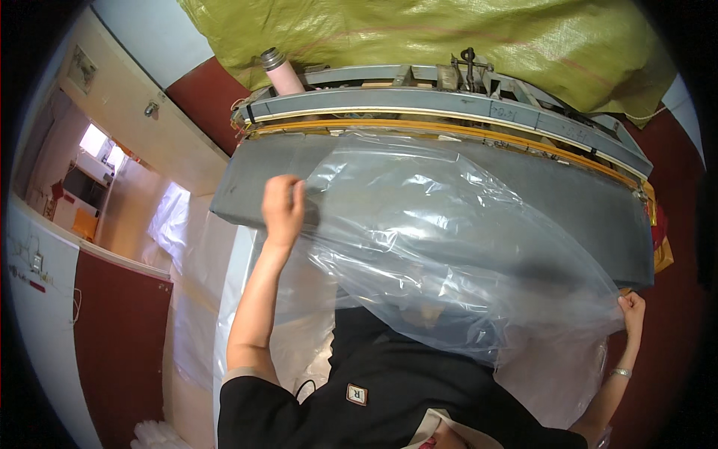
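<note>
A large clear plastic sheet [419, 232], possibly a bag, spreads over the grey bench top [568, 209] and drapes down its near edge against my black shirt. At the right corner of the bench, my right hand [632, 310] is closed, pinching the sheet's edge between thumb and fingers. The sheet is pulled taut toward that hand. My left hand [283, 206] is raised over the bench's left part, beside the sheet's left edge. Its fingers are slightly blurred and loosely bent, the thumb apart, with nothing visible in them.
Behind the bench top runs a grey metal frame [359, 99] with orange strips [449, 127] along it. A pink bottle [283, 73] with a metal lid stands at its left end. Yellow-green sheeting [419, 34] hangs at the back. On the left is a door [142, 97] beside a doorway.
</note>
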Available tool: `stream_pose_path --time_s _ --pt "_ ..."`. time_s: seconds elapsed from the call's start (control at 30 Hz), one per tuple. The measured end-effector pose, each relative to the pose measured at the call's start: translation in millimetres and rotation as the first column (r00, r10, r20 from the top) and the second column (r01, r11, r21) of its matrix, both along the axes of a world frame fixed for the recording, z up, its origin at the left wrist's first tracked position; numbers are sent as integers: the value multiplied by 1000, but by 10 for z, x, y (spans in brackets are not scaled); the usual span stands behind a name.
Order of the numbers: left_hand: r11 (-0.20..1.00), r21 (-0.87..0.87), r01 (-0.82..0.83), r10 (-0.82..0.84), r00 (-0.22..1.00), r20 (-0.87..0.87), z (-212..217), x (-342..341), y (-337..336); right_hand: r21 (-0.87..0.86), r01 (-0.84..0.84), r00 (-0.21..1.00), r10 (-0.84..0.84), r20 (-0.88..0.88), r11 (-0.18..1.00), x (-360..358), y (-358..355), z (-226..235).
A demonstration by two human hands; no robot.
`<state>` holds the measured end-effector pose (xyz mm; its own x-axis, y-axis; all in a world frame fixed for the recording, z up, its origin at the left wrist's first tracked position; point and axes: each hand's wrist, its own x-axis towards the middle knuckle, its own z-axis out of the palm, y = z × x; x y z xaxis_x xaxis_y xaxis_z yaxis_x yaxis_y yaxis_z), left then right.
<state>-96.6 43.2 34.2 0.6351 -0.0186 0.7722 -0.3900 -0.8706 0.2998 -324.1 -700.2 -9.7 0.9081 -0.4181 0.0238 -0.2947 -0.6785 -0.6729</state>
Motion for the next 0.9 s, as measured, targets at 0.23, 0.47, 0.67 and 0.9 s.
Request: stream_pose_path --time_s 0.23,0.47,0.67,0.9 --pt "730 384 566 -269 754 -600 -191 -118 -922 -26 105 993 -107 -49 994 -656 -539 -329" --pt "809 4 587 -512 709 -484 -141 -460 -1279 -27 248 969 -248 9 968 -1590 -1165 -942" --pt "836 224 501 -368 815 -448 68 -36 -1563 119 293 952 -301 60 949 -1467 -878 -908" --pt "816 255 519 -463 850 -251 -68 129 -1873 154 347 929 -362 78 925 -1576 -895 -1027"
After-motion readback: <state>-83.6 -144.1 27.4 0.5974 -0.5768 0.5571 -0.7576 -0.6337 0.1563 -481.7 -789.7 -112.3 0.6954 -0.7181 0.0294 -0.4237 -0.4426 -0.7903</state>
